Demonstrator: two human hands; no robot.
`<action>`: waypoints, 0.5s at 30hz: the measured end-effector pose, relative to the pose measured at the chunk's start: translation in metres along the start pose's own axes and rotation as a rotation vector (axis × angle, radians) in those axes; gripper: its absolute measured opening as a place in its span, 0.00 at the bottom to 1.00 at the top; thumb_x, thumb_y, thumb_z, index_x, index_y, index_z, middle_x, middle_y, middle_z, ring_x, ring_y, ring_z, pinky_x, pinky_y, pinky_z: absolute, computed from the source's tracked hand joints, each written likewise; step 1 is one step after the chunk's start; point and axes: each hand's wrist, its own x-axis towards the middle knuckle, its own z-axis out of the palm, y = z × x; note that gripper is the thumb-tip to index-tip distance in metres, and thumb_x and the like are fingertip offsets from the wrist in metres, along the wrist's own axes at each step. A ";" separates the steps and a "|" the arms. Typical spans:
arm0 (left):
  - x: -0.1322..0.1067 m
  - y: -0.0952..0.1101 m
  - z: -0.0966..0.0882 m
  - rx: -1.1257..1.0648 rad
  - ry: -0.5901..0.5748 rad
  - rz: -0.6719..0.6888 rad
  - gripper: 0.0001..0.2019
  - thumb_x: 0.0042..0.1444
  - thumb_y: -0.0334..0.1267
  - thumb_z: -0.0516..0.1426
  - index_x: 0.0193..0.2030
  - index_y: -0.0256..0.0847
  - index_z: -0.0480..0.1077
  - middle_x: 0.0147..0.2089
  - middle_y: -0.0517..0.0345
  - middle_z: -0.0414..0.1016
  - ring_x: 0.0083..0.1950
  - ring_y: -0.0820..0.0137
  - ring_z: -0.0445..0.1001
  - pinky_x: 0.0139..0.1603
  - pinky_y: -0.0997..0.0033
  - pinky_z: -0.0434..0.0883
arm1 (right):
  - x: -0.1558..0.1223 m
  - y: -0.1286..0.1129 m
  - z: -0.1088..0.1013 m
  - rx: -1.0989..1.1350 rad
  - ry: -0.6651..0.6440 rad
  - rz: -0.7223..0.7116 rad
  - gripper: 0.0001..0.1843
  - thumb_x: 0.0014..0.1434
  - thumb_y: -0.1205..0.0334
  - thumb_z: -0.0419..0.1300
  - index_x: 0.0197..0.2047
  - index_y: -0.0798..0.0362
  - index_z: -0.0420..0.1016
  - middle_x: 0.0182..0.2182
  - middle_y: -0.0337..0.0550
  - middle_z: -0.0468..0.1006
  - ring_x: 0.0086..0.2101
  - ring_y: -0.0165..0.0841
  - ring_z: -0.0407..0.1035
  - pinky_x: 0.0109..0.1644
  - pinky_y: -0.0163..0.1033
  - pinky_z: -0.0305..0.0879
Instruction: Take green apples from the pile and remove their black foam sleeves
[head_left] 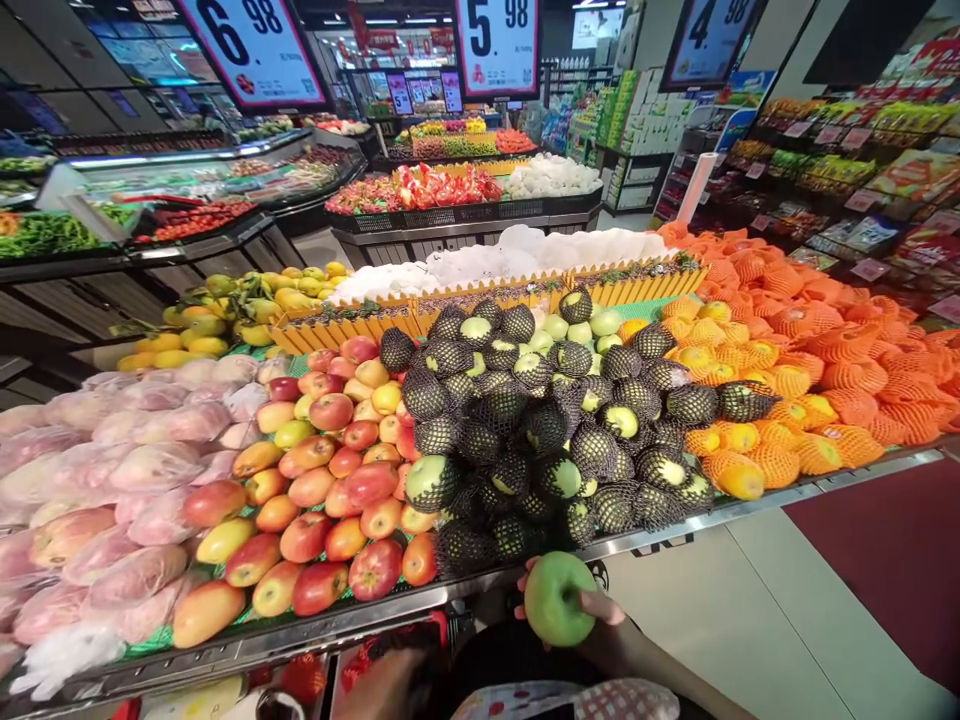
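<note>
My right hand is closed around a green apple, with the thumb across its near side and the fingertips at its left edge. This apple has no net on it, and it is held in front of the display's metal edge. Just beyond it are many green apples in black foam nets, some with bare green skin showing. My left hand is a brown smear low in the picture, below the metal edge; its fingers cannot be made out.
Red-yellow apples lie left of the netted ones, then bagged pale pink fruit. To the right are fruits in yellow nets and orange nets. A yellow picket fence runs behind. Price screens hang above.
</note>
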 end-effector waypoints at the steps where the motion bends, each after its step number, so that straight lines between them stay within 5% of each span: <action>1: 0.004 0.008 0.005 -0.052 0.022 0.014 0.10 0.46 0.46 0.70 0.34 0.49 0.79 0.37 0.53 0.83 0.47 0.53 0.80 0.52 0.56 0.75 | -0.005 -0.008 -0.003 -0.017 0.002 0.001 0.29 0.46 0.46 0.72 0.49 0.52 0.79 0.46 0.56 0.81 0.41 0.46 0.80 0.30 0.36 0.73; 4: 0.018 0.043 0.032 -0.290 0.203 0.080 0.14 0.47 0.52 0.68 0.35 0.48 0.80 0.40 0.51 0.83 0.52 0.50 0.77 0.59 0.55 0.73 | -0.020 -0.035 -0.015 -0.049 0.007 -0.023 0.32 0.43 0.44 0.71 0.49 0.51 0.78 0.45 0.57 0.81 0.40 0.48 0.80 0.27 0.36 0.72; 7: 0.043 0.085 0.077 -0.458 0.330 0.080 0.21 0.52 0.58 0.62 0.40 0.42 0.80 0.42 0.47 0.82 0.53 0.49 0.76 0.63 0.51 0.70 | -0.040 -0.062 -0.032 -0.061 0.022 -0.062 0.36 0.39 0.44 0.72 0.50 0.53 0.78 0.42 0.58 0.82 0.41 0.50 0.79 0.30 0.39 0.73; 9: 0.063 0.111 0.112 -0.428 0.235 0.106 0.21 0.56 0.56 0.60 0.45 0.41 0.79 0.47 0.45 0.81 0.56 0.49 0.75 0.65 0.49 0.67 | -0.056 -0.079 -0.048 -0.046 0.043 -0.065 0.36 0.37 0.46 0.73 0.49 0.53 0.79 0.39 0.56 0.84 0.40 0.51 0.79 0.33 0.42 0.74; 13: 0.097 0.152 0.171 -0.189 -0.114 0.377 0.23 0.62 0.46 0.57 0.61 0.41 0.71 0.59 0.44 0.75 0.65 0.53 0.68 0.72 0.51 0.57 | -0.090 -0.111 -0.084 -0.044 0.117 -0.028 0.30 0.36 0.47 0.74 0.43 0.52 0.82 0.28 0.49 0.84 0.35 0.48 0.80 0.33 0.42 0.75; 15: 0.106 0.169 0.191 -0.150 -0.166 0.435 0.27 0.61 0.41 0.57 0.67 0.41 0.64 0.63 0.44 0.70 0.67 0.55 0.65 0.72 0.53 0.57 | -0.105 -0.126 -0.100 -0.059 0.157 -0.021 0.30 0.35 0.48 0.75 0.43 0.51 0.82 0.27 0.48 0.83 0.33 0.47 0.80 0.34 0.42 0.75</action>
